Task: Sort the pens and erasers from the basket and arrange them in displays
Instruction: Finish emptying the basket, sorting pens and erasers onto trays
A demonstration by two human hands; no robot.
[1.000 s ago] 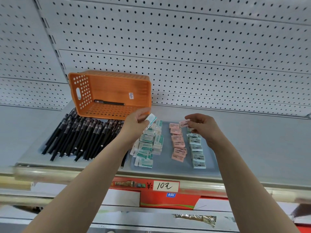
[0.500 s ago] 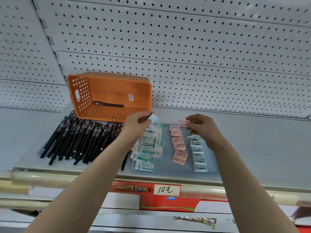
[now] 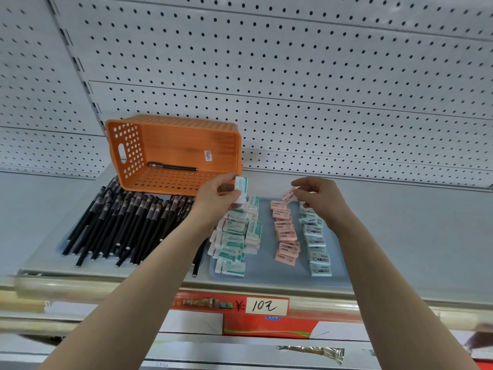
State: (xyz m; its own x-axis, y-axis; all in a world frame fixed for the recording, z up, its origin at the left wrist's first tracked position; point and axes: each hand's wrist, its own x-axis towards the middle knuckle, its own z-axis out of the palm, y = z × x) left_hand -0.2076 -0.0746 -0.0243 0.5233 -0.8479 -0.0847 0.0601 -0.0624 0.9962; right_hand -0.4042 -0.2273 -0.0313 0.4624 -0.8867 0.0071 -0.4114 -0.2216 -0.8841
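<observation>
The left grip (image 3: 217, 200) pinches a white-and-green eraser (image 3: 241, 186) above the far end of the heap (image 3: 234, 237) of like erasers. The right grip (image 3: 317, 198) pinches a pink eraser (image 3: 288, 194) over the far end of the pink row (image 3: 285, 235), with a pale blue row (image 3: 316, 248) just right of it. Left on the shelf (image 3: 413, 236) lie black pens (image 3: 125, 222) side by side, and at their far end the orange basket (image 3: 173, 140) lies tipped on its side with one pen (image 3: 172, 166) inside.

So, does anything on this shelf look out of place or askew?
Yes. The orange perforated plastic basket lies tipped on its side, with one black pen left inside. The white and green erasers lie in an untidy heap, unlike the neater row of pink erasers.
</observation>
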